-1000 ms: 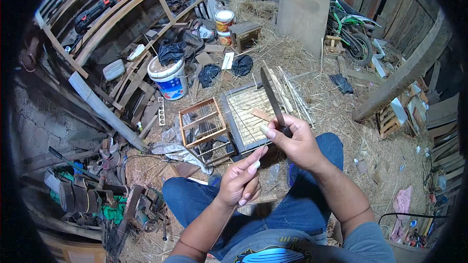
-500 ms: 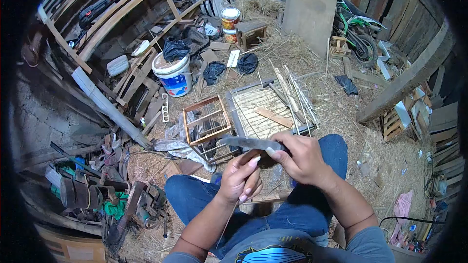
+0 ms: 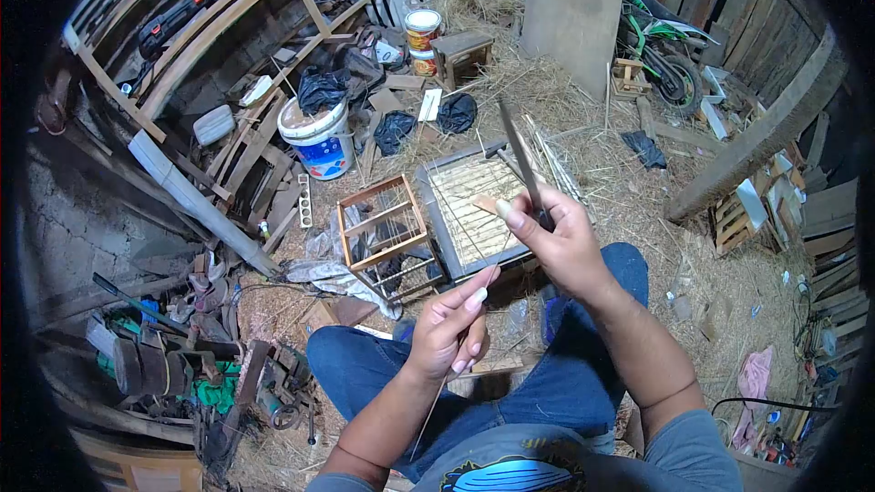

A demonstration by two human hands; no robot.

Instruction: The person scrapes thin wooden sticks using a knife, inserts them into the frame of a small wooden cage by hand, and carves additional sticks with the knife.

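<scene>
My right hand (image 3: 567,241) is closed around the handle of a knife (image 3: 519,150), its long dark blade pointing up and away from me. Lower and to the left, my left hand (image 3: 448,333) pinches a thin strip (image 3: 427,419), which looks like bamboo or cane. One end of the strip trails down over my left forearm; the other comes out past my fingertips, below the knife hand. Beyond both hands sits a low dark-framed table (image 3: 437,219) with pale strips and a flat wood piece on it. A small wooden barred frame (image 3: 387,260) stands beside the table.
A white paint bucket (image 3: 319,141) with a black bag on top stands at the back left. A wooden post (image 3: 761,132) leans at right, near a green motorbike (image 3: 661,59). Straw and shavings cover the floor; tools and scraps (image 3: 210,364) pile up at left.
The knife has swung from lying crosswise over my left hand to pointing upward. My right hand has risen away from the left, which stays nearly in place on the strip.
</scene>
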